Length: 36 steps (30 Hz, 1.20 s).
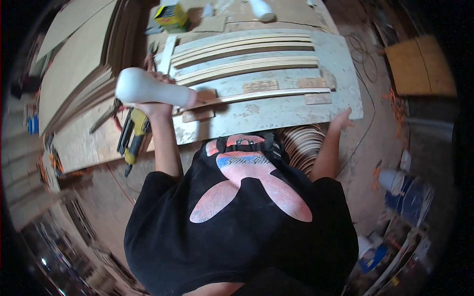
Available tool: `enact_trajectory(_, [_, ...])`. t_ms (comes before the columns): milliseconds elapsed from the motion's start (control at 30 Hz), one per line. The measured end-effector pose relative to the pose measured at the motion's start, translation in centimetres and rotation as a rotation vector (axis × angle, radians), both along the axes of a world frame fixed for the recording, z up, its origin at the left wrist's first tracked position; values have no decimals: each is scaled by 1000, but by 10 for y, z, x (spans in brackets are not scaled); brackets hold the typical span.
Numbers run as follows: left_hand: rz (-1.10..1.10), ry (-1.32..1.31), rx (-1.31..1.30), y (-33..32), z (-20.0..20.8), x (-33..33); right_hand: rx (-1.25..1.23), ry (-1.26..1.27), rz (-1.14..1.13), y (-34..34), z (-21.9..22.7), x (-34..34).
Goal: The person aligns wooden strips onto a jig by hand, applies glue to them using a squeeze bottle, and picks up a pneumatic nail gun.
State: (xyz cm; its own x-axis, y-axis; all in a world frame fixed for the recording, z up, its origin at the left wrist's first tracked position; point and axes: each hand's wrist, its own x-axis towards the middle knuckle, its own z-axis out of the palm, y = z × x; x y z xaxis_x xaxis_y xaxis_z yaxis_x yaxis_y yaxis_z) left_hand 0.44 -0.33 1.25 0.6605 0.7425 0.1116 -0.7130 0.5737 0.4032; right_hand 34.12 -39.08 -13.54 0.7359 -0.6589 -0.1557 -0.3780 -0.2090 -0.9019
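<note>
My left hand (155, 108) is wrapped round a white plastic squeeze bottle (148, 89). The bottle lies nearly level in the air, its narrow end pointing right, by the left end of a thin wooden strip (266, 94). That strip rests raised on small wood blocks (316, 99) along the near side of a pale worktop board (276, 112). Whether anything flows from the bottle is too small to tell. At the board's near right corner my right hand (341, 120) has its fingers spread and holds nothing. Behind the strip lie two groups of stacked strips (247, 66).
A yellow-and-black power tool (136, 132) sits at the bench's left edge, beside stacked sheets (79, 59). Toward the back are a yellow-green box (171, 18) and another white bottle (261, 10). A cable (373, 93) runs across the floor at right.
</note>
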Motion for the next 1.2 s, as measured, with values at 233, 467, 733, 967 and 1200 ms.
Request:
enact_trajectory(233, [-459,251,0,-49,14,173,-72,101,-68,13,25,-5])
enact_trajectory(467, [-207,192,200,-106,8,315,-13,36,-96,13,28,-1])
enact_trajectory(733, [-221,225,174,-108,-38,363,-85,106,-98,15,30,-1])
enact_trajectory(967, [-201,117,258,-110,-45,368,-124,96,-102,18,34,1])
enact_trajectory(1200, [-165,58,450,-107,-51,357,-120,54,-65,15,28,3])
